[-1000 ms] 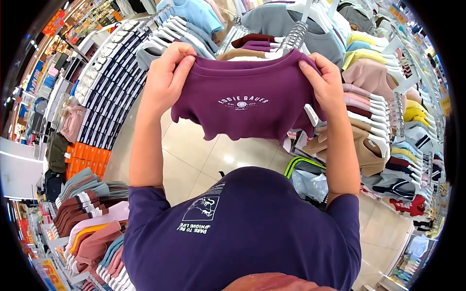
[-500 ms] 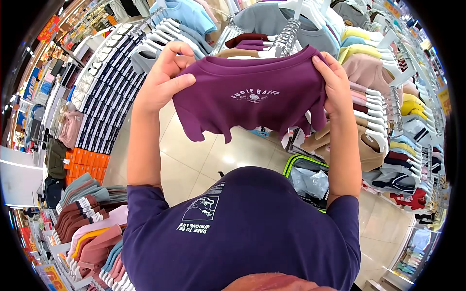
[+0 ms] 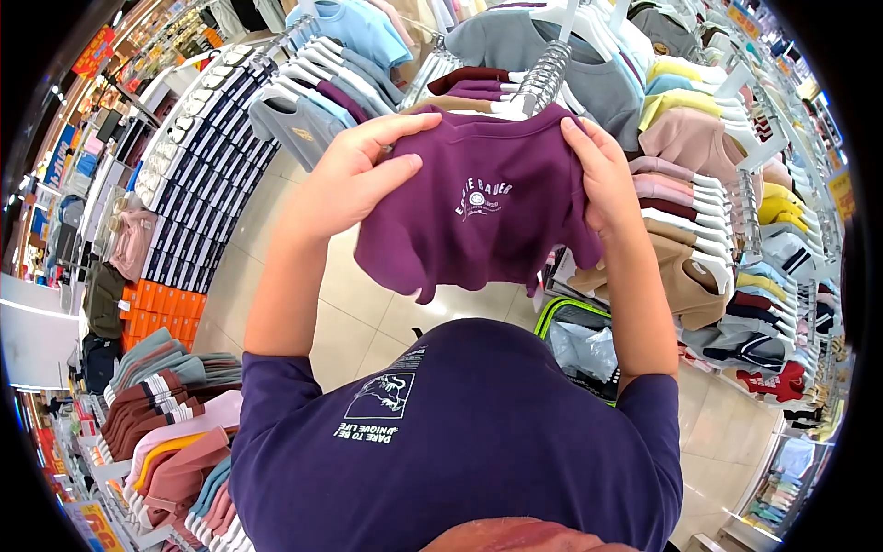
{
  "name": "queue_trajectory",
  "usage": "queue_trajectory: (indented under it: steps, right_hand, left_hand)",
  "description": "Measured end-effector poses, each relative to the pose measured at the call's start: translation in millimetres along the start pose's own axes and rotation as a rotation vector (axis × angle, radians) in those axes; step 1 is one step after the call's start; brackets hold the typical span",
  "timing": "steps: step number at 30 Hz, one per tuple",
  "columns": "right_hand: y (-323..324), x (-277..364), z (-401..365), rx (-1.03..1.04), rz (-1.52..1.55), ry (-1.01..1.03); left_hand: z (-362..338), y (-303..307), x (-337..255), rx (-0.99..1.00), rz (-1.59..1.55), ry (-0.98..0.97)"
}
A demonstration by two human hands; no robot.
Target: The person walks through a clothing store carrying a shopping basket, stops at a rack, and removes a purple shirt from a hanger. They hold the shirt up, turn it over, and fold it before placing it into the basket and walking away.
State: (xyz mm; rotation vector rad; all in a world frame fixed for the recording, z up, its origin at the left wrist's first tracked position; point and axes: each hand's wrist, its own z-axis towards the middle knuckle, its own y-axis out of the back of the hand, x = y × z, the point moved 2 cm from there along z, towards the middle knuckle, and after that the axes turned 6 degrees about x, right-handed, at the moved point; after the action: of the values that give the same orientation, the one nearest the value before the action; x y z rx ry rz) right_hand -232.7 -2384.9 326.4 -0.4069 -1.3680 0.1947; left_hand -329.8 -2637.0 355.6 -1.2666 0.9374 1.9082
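Note:
A purple shirt (image 3: 487,207) with white lettering on its chest hangs in the air between my two hands. My left hand (image 3: 368,170) pinches its shoulder at the left side of the view, thumb and fingers closed on the cloth. At the other shoulder my right hand (image 3: 598,170) grips the fabric near the collar. The lower part of the shirt droops in loose folds over the tiled floor.
Ahead stands a rack of hung shirts, with a grey shirt (image 3: 561,78) facing me. More garments hang at the right and lower left. Stacked shoe boxes (image 3: 198,184) line the left. A green-edged basket (image 3: 584,345) sits on the floor.
My hands have moved closer together and the left one has shifted right and lower. The shirt hangs slacker and a little lower, with its collar less stretched.

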Motion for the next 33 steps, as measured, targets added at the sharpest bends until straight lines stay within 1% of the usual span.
queue_trajectory:
  steps: [4, 6, 8, 9, 10, 11, 13, 15, 16, 17, 20, 23, 24, 25, 26, 27, 30, 31, 33]
  right_hand:
    - [-14, -10, -1, 0.045, -0.068, 0.067]
    - [-22, -15, -3, 0.05, -0.108, 0.111]
    - [-29, -17, -4, 0.048, -0.235, 0.168]
    - [-32, -20, -4, 0.047, -0.277, 0.196]
    - [-33, -23, -3, 0.046, -0.319, 0.225]
    - [-33, -27, -1, 0.049, -0.336, 0.268]
    - [-37, -27, -3, 0.056, -0.233, 0.232]
    - [-44, -24, -7, 0.08, -0.122, 0.211]
    - [-43, -25, -7, 0.091, -0.123, 0.21]
    - [-41, -25, -8, 0.101, -0.124, 0.21]
    - [-36, -26, -10, 0.137, -0.146, 0.198]
    - [-41, -23, -15, 0.199, -0.233, 0.196]
    - [-45, -21, -18, 0.224, -0.272, 0.198]
    - [-51, -19, -21, 0.276, -0.224, 0.216]
    - [-52, -21, -22, 0.31, -0.249, 0.194]
    - [-54, -21, -26, 0.306, -0.275, 0.178]
    - [-55, -21, -27, 0.332, -0.363, 0.162]
    - [-53, -21, -26, 0.346, -0.394, 0.161]
    - [-53, -11, -29, 0.429, -0.448, 0.11]
  left_hand:
    - [-1, -10, -1, 0.062, -0.082, 0.053]
    - [2, -19, 2, 0.042, -0.079, 0.022]
    - [4, -33, -1, 0.006, -0.134, 0.0]
    - [5, -35, 3, 0.03, -0.084, -0.008]
    - [5, -41, 3, 0.048, -0.109, -0.003]
    - [6, -46, 4, 0.065, -0.156, -0.004]
    - [7, -53, 9, 0.091, -0.211, -0.024]
    - [10, -54, 13, 0.069, 0.042, -0.098]
    - [12, -54, 13, 0.057, 0.168, -0.134]
    - [12, -55, 10, -0.002, 0.297, -0.155]
    - [13, -61, 7, -0.122, 0.471, -0.24]
    - [14, -60, 10, -0.196, 0.565, -0.319]
    - [15, -60, 10, -0.219, 0.623, -0.319]
    - [17, -59, 10, -0.242, 0.681, -0.319]
    - [18, -59, 10, -0.266, 0.739, -0.319]
    - [19, -58, 10, -0.298, 0.796, -0.305]
    - [21, -53, 7, -0.36, 0.878, -0.371]
    - [22, -49, 5, -0.338, 0.847, -0.371]
    - [30, -41, 6, -0.201, 0.753, -0.423]
